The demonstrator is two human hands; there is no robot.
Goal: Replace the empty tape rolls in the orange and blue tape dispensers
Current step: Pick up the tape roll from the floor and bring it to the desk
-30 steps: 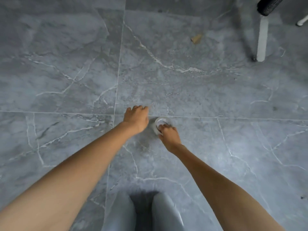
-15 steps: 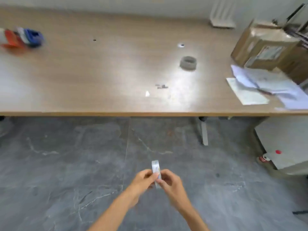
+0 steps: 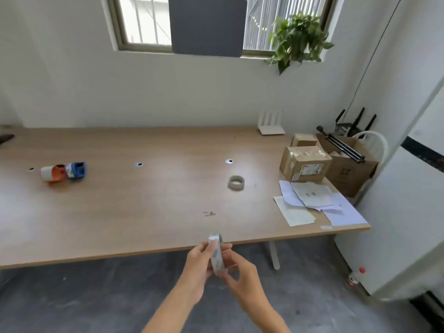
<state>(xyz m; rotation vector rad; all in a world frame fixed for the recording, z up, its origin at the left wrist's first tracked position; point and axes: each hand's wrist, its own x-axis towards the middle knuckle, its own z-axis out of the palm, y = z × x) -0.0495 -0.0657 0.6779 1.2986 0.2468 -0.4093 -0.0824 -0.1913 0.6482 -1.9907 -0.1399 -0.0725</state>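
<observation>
Long wooden tabletop (image 3: 144,212): orange plastic tape dispenser (image 3: 55,174) touching blue plastic tape dispenser (image 3: 78,170) far left; grey cardboard ring (image 3: 236,182) right. Your left hand (image 3: 199,265) and right hand (image 3: 237,272) each grip the clear tape roll (image 3: 216,253) edge-on, before the near edge.

Small office – long desk (image 3: 144,212), routers (image 3: 271,123), parcel boxes (image 3: 305,163), paperwork (image 3: 312,203).

Cardboard boxes (image 3: 304,162) occupy the right of the frame on the bench (image 3: 144,200), with loose papers (image 3: 314,204) just below them. A potted plant (image 3: 298,39) hangs at the window (image 3: 141,20), upper centre.
</observation>
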